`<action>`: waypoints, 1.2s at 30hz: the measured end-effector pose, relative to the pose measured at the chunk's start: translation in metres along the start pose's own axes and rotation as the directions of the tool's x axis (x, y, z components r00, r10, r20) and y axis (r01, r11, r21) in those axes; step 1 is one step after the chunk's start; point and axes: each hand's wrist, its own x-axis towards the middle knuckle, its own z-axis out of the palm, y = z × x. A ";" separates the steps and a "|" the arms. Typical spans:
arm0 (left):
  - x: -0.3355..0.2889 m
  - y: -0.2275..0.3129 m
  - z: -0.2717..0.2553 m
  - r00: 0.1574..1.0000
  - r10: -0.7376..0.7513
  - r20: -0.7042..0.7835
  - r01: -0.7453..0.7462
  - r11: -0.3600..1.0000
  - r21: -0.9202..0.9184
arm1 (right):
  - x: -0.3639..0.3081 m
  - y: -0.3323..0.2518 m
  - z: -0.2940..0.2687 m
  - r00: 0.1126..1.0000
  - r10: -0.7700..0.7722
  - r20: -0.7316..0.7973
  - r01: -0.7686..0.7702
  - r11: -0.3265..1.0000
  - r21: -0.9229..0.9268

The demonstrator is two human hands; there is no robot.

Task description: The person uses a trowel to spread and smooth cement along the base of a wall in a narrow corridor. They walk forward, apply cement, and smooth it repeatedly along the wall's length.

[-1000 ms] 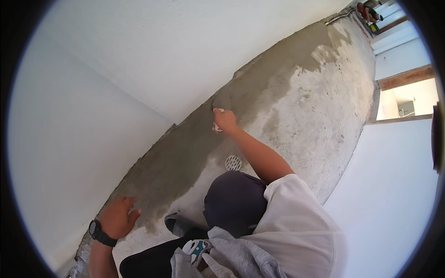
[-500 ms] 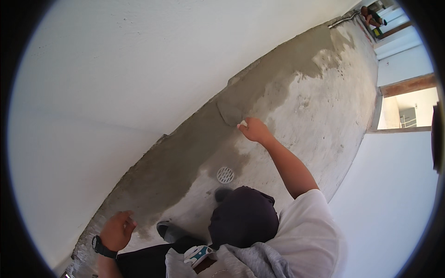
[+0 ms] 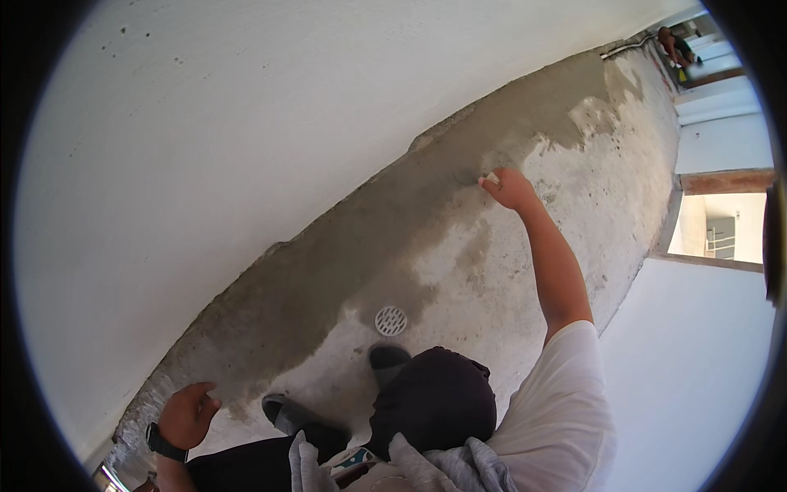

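Closed around a pale handle, my right hand (image 3: 510, 189) holds a trowel (image 3: 467, 176) against the floor. Its dark blade is low and blurred, resting on the wet grey mortar (image 3: 361, 238) close to the mortar's ragged right edge. My left hand (image 3: 187, 415) hangs near the lower-left end of the mortar strip, a dark watch on its wrist. Its fingers are loosely bent and apart, with nothing in them.
A white wall (image 3: 205, 123) borders the mortar on the left. The round white drain cover (image 3: 391, 321) lies in the floor ahead of my sandals (image 3: 283, 412). Dry, pale concrete (image 3: 533, 262) stretches to the right, up to another wall with an opening. Another person (image 3: 674, 47) crouches at the far end.
My right hand has swept the trowel away and to the right along the mortar. My left hand has shifted slightly left and down, still empty.
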 end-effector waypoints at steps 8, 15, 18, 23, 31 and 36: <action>0.004 0.002 0.002 1.000 -0.017 0.007 0.018 0.999 -0.052 | -0.011 -0.035 0.029 0.978 -0.105 0.179 0.092 0.993 0.079; -0.001 0.003 0.003 0.999 0.028 -0.037 -0.030 0.998 -0.047 | 0.030 0.026 -0.014 0.999 0.033 -0.026 -0.033 0.999 0.015; -0.006 0.002 0.004 1.000 -0.004 -0.021 0.003 0.998 -0.059 | 0.039 0.053 -0.020 0.991 0.021 -0.130 -0.011 0.997 0.076; -0.012 0.004 0.004 0.995 0.048 -0.090 -0.051 0.998 -0.033 | 0.049 0.045 -0.001 0.972 0.111 -0.207 -0.118 0.993 -0.022; -0.024 0.007 -0.002 0.996 0.066 -0.061 -0.068 0.997 -0.042 | -0.020 -0.063 0.044 0.991 0.135 0.028 -0.135 0.991 0.012; -0.023 0.005 -0.007 0.987 0.147 -0.067 -0.149 0.988 -0.027 | -0.069 -0.132 0.059 0.979 0.178 0.103 -0.184 0.981 0.061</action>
